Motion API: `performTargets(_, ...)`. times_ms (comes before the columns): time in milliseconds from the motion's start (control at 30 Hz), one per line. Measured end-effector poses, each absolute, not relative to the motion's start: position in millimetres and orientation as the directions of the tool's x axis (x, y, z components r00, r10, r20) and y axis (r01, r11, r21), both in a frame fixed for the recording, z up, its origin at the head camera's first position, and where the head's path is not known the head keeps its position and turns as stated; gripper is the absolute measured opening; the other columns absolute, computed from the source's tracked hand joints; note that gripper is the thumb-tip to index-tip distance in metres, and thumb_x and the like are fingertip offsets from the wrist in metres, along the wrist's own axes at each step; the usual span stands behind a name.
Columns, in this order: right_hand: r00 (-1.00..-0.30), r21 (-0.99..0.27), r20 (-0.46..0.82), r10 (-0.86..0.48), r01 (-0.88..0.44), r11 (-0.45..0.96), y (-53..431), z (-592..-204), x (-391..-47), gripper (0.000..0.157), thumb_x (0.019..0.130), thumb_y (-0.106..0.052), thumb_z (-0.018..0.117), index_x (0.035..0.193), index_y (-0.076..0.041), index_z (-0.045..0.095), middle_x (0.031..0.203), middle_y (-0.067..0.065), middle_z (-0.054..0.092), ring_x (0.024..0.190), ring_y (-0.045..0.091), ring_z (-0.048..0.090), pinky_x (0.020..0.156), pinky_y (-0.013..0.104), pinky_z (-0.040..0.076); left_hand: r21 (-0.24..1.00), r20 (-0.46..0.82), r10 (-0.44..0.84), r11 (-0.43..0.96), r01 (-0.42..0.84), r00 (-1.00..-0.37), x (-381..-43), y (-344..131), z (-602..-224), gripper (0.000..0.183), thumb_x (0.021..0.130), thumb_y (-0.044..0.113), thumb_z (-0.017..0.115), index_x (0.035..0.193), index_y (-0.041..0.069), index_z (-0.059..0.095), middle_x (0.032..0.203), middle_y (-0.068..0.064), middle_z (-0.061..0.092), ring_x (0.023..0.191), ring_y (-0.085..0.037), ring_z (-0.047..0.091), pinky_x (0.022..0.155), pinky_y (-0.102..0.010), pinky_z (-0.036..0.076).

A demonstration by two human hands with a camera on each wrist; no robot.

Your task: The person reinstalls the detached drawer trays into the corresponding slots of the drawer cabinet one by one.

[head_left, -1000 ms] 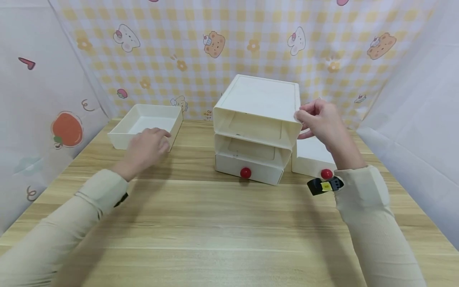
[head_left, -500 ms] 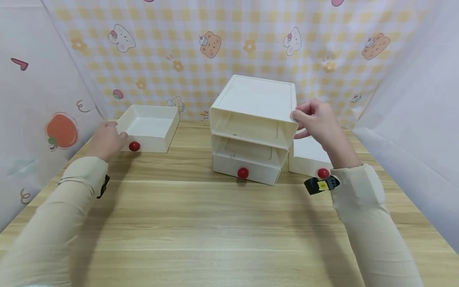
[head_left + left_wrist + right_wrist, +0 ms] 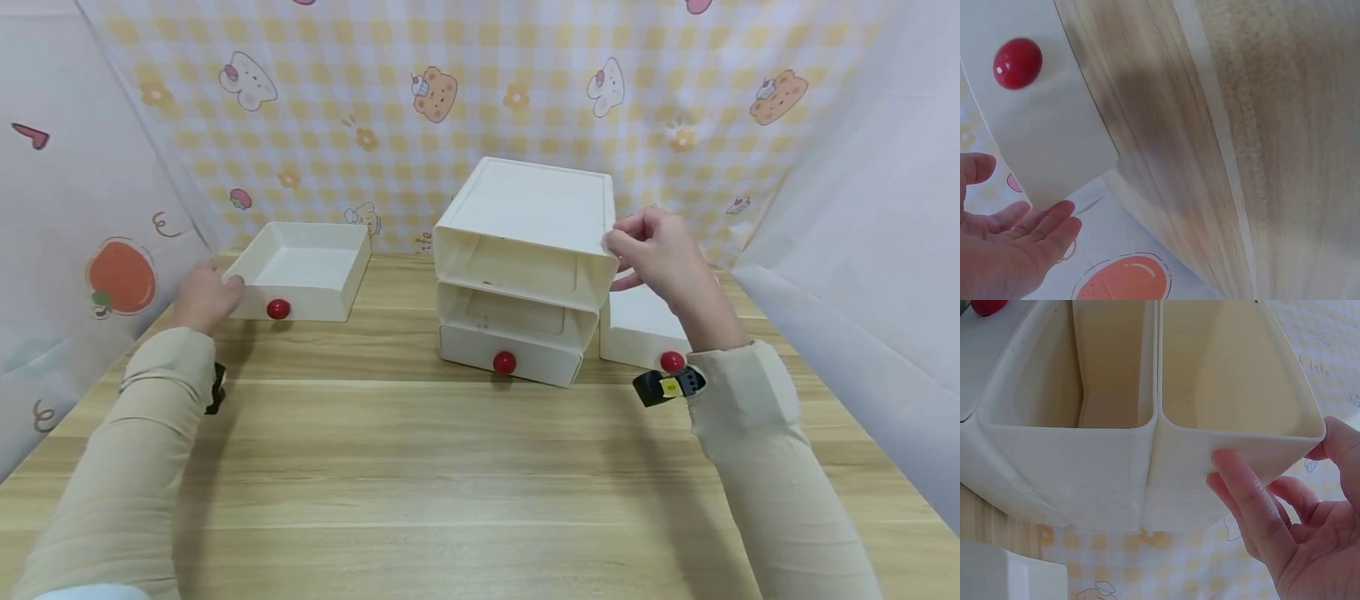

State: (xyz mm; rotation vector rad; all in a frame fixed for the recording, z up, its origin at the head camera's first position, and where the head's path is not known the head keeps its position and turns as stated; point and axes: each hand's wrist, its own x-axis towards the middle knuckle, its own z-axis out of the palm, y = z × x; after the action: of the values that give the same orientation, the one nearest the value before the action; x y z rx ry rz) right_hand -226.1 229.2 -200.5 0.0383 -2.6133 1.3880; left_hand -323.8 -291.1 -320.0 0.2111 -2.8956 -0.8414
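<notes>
A white open-topped drawer [image 3: 315,258] with a red round knob [image 3: 278,309] sits at the back left. My left hand [image 3: 207,297] is at its left front corner. In the left wrist view, loosely extended fingers [image 3: 1054,234] touch the drawer's side, and the thumb stands apart above. A white three-tier drawer cabinet [image 3: 547,200] stands in the middle. Its upper two slots show hollow, while a red-knobbed drawer [image 3: 543,360] fills the lowest. My right hand [image 3: 663,258] holds the cabinet's top right front edge, thumb at the top corner and fingers [image 3: 1254,506] against the side.
Another white drawer [image 3: 645,321] with a red knob [image 3: 672,362] lies right of the cabinet, partly behind my right forearm. All stand on a wood-grain table [image 3: 465,475]. A yellow-checked cloth [image 3: 337,108] hangs behind, with white cloth at both sides.
My left hand has moved left from over the left drawer's front to its left side, uncovering the red knob. The right hand stays on the cabinet. The head view has shifted slightly.
</notes>
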Motion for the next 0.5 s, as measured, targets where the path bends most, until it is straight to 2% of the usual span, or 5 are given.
performTargets(167,-0.983,-0.819,0.171,0.059,-0.109,0.563,229,-200,-226,0.025,0.089,-0.018,0.051,0.106,0.0,0.049,0.093,0.004,0.048,0.072,0.011,0.052,0.059,0.029,0.059,0.545,0.054,-0.212,0.825,-0.149,-0.976,-322,-289,-316,0.067,0.095,0.035,0.029,0.134,-0.019,0.026,0.129,-0.043,0.035,0.119,-0.055,0.033,0.102,-0.062,0.031)
performTargets(267,-0.984,-0.818,0.169,0.061,-0.106,0.565,229,-200,-225,0.024,0.089,-0.018,0.05,0.106,0.0,0.049,0.093,0.004,0.048,0.072,0.011,0.052,0.059,0.029,0.059,0.537,0.071,-0.202,0.833,-0.134,-0.977,-320,-288,-314,0.062,0.094,0.034,0.033,0.127,-0.017,0.039,0.122,-0.04,0.045,0.112,-0.052,0.043,0.092,-0.058,0.041)
performTargets(367,-0.984,-0.817,0.168,0.061,-0.104,0.566,229,-200,-225,0.024,0.089,-0.018,0.05,0.106,0.0,0.049,0.092,0.004,0.048,0.072,0.011,0.053,0.06,0.029,0.059,0.56,0.076,-0.174,0.822,-0.102,-0.982,-318,-285,-313,0.051,0.094,0.029,0.04,0.117,-0.015,0.051,0.097,-0.032,0.06,0.084,-0.039,0.062,0.071,-0.043,0.053)
performTargets(433,-0.984,-0.817,0.168,0.061,-0.104,0.567,229,-200,-225,0.024,0.089,-0.018,0.05,0.106,0.0,0.049,0.093,0.004,0.049,0.072,0.012,0.053,0.06,0.029,0.059,0.606,0.06,-0.148,0.791,-0.082,-0.987,-317,-282,-312,0.045,0.093,0.024,0.044,0.112,-0.016,0.054,0.077,-0.022,0.063,0.061,-0.025,0.065,0.058,-0.034,0.055)
performTargets(500,-0.984,-0.817,0.166,0.059,-0.104,0.567,229,-200,-225,0.024,0.089,-0.018,0.05,0.106,0.0,0.049,0.093,0.004,0.048,0.073,0.012,0.053,0.06,0.029,0.059,0.655,0.032,-0.114,0.753,-0.066,-0.993,-316,-279,-310,0.043,0.092,0.021,0.048,0.111,-0.017,0.054,0.066,-0.012,0.062,0.052,-0.016,0.063,0.054,-0.033,0.058)
